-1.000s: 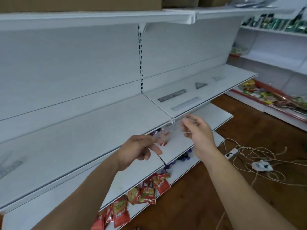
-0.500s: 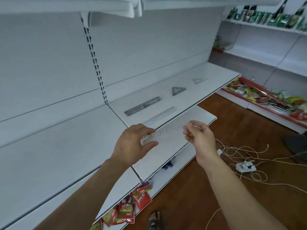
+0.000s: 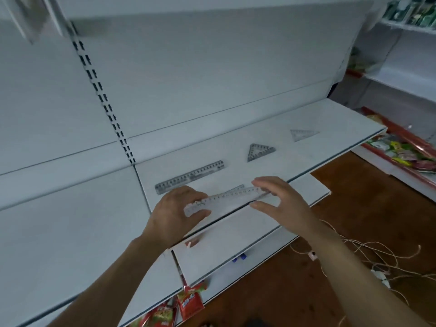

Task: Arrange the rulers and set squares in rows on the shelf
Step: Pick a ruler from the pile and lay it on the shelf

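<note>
Left hand (image 3: 174, 213) pinches the near end of a clear ruler (image 3: 226, 199), thumb on top, fingers curled behind: this is the grip that carries it. The ruler is held flat and low over the front lip of the shelf (image 3: 330, 123), roughly parallel to the edge, likely so it lands in line with the row. Behind it a dark ruler (image 3: 188, 177) lies flat; a second clear ruler (image 3: 237, 188) shows just beyond the held one. Right hand (image 3: 283, 201) is spread with fingers straight, bracketing the ruler's far end; contact unclear, probably steering rather than gripping. Further right sit a grey set square (image 3: 260, 152), then a clear set square (image 3: 303, 135), spaced apart in one row
</note>
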`<state>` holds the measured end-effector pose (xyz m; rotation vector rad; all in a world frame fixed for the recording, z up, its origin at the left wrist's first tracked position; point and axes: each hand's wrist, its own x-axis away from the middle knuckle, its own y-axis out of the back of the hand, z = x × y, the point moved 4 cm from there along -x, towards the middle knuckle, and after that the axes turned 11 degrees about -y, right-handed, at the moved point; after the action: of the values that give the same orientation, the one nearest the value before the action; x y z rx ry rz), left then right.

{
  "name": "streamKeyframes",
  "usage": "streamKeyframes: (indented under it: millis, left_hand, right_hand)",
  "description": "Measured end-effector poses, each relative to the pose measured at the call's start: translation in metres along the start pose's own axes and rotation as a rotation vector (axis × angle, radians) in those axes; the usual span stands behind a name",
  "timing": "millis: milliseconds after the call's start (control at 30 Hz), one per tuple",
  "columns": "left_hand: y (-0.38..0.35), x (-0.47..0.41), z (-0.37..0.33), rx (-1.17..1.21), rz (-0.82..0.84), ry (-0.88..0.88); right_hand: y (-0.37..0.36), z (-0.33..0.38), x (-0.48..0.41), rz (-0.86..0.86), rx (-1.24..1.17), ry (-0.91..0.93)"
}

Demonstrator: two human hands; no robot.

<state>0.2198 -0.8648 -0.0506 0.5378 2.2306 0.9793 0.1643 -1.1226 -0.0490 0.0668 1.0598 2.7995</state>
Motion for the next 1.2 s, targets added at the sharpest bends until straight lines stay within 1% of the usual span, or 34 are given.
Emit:
streamKeyframes:
  millis: [167, 267, 400, 500, 633, 833, 1033, 1200]
  left_hand:
    - [-0.007, 0.006, 0.005, -0.062, -0.055, 0.126]
    - [-0.012, 0.012, -0.001, -0.101, -0.082, 0.209]
    - [-0.016, 0.016, -0.011, -0.129, -0.124, 0.305]
    - [-0.018, 0.019, -0.014, -0.179, -0.103, 0.336]
    - [-0.012, 0.027, -0.004, -0.224, -0.079, 0.385]
    - [-0.004, 0.036, 0.008, -0.284, -0.019, 0.397]
    - [-0.001, 0.037, 0.014, -0.28, -0.04, 0.388]
    - [-0.002, 0.037, 0.018, -0.241, -0.021, 0.371]
  right_hand:
    - [0.006, -0.011, -0.054, 0.18, 0.169, 0.165]
    - [0.004, -0.014, -0.074, 0.301, 0.208, 0.26]
    - [-0.002, -0.015, -0.091, 0.372, 0.318, 0.405]
    - [-0.005, -0.016, -0.096, 0.37, 0.387, 0.459]
    - [-0.002, -0.013, -0.102, 0.339, 0.408, 0.482]
    - [-0.009, -0.009, -0.105, 0.328, 0.451, 0.508]
    - [-0.014, -0.009, -0.11, 0.34, 0.482, 0.514]
    - [-0.016, -0.011, -0.112, 0.354, 0.486, 0.49]
